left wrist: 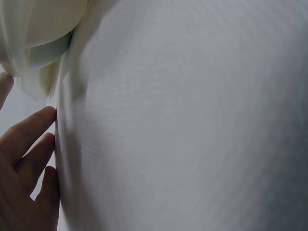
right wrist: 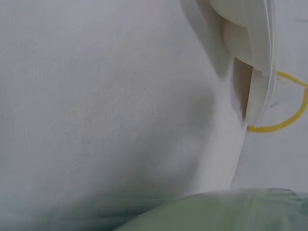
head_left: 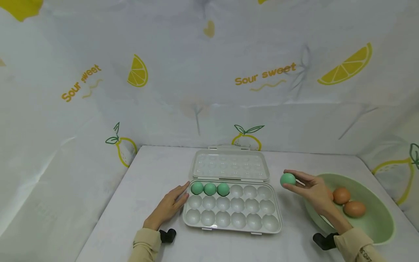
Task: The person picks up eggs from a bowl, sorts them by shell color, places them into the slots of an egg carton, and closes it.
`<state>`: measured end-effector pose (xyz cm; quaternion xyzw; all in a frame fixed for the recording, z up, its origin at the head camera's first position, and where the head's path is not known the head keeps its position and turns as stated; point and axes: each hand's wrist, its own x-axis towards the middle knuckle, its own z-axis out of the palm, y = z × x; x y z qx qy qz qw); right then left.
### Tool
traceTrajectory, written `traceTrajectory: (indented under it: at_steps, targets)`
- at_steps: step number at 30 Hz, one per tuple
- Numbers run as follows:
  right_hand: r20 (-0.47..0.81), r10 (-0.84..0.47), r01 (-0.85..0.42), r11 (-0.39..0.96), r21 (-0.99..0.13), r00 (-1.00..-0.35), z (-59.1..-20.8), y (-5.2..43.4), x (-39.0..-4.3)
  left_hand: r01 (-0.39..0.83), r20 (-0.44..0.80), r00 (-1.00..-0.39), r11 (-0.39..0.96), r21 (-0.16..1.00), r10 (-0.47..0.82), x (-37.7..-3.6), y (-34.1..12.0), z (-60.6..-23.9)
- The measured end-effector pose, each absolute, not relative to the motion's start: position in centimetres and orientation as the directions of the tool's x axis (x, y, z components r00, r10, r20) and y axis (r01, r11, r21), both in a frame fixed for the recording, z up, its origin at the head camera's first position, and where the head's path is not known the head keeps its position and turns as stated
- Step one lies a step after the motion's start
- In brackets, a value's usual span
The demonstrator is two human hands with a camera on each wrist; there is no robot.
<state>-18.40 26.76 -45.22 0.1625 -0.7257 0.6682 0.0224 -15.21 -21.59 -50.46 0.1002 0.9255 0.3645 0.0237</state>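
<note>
An egg box [head_left: 230, 200] lies with its lid [head_left: 230, 165] folded back, in the middle of the table. Three green balls [head_left: 210, 189] sit side by side in its far row, at the left end; the other cups hold nothing. My left hand [head_left: 168, 205] rests at the box's left edge, fingers extended, and its fingers [left wrist: 29, 127] also show in the left wrist view. Right of the box, my right hand [head_left: 311, 191] pinches another green ball [head_left: 287, 180] between thumb and fingers, above the table. The right wrist view does not show that hand.
A light green bowl [head_left: 376, 225] stands at the right, partly behind my right forearm, with brown eggs [head_left: 355, 209] inside. White cloth printed with lemons [head_left: 347, 65] rises behind the table. The bowl's rim [right wrist: 226, 211] fills the bottom of the right wrist view.
</note>
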Motion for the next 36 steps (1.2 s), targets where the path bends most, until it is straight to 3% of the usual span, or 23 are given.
traceTrajectory:
  at_steps: [9, 17, 23, 36]
  targets:
    - [0.248, -0.214, -0.277, 0.118, -0.954, -0.945, -44.8, 25.6, -18.8, 0.17, 0.035, -0.979, 0.718, 0.675, 0.199, -15.3, -21.7, -50.6]
    - [0.334, -0.263, -0.35, 0.017, -0.937, -0.905, -45.1, 22.9, -19.6, 0.179, 0.037, -0.977, 0.714, 0.677, 0.209, -15.3, -21.5, -50.4]
    - [0.33, -0.286, -0.366, 0.08, -0.927, -0.9, -45.6, 21.4, -19.8, 0.189, 0.048, -0.976, 0.716, 0.672, 0.213, -15.3, -21.6, -50.3]
    - [0.289, -0.347, -0.325, 0.049, -0.944, -0.892, -46.8, 17.1, -19.9, 0.2, 0.057, -0.974, 0.709, 0.676, 0.219, -15.1, -21.7, -50.4]
